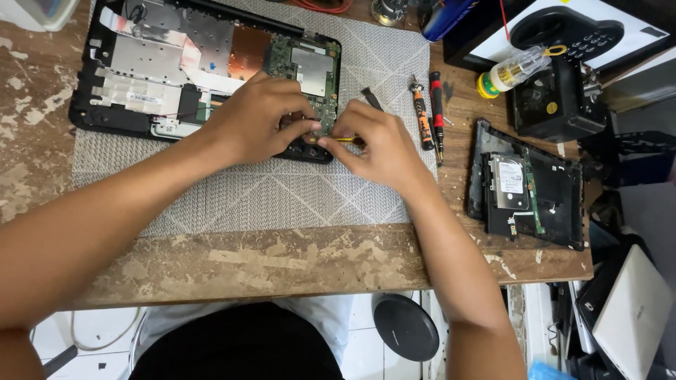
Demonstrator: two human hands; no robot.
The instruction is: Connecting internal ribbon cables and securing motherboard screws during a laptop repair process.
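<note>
An opened black laptop base [113, 70], with silver shielding and a green circuit board [310, 67], lies on a grey woven mat [267, 190]. My left hand [257, 116] rests on the base's near right corner, fingertips pinched at the board's edge. My right hand [380, 144] is just to its right, gripping a thin yellow-handled tool [343, 139] whose tip points left at the same corner. What the left fingertips pinch is hidden.
Two screwdrivers [429, 116] lie at the mat's right edge. Another black device panel with a hard drive [510, 183] sits further right. A small bottle [510, 70] and a black phone-like unit [563, 91] stand behind it. The worn wooden table edge [282, 271] is near me.
</note>
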